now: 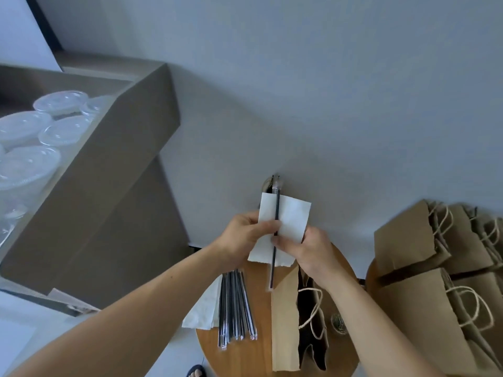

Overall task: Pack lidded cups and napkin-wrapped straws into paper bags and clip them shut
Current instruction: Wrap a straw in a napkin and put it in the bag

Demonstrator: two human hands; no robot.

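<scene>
held mid-frame, a straw (277, 210) lying on a napkin (292, 219), long axis running top to bottom of the frame. pinched at the napkin's left edge by the left hand (243, 235), fingers curled over it; gripped at the straw by the right hand (309, 250), thumb and fingers closed. open bag (283, 322) directly below, nearer the right. no writing readable.
</scene>
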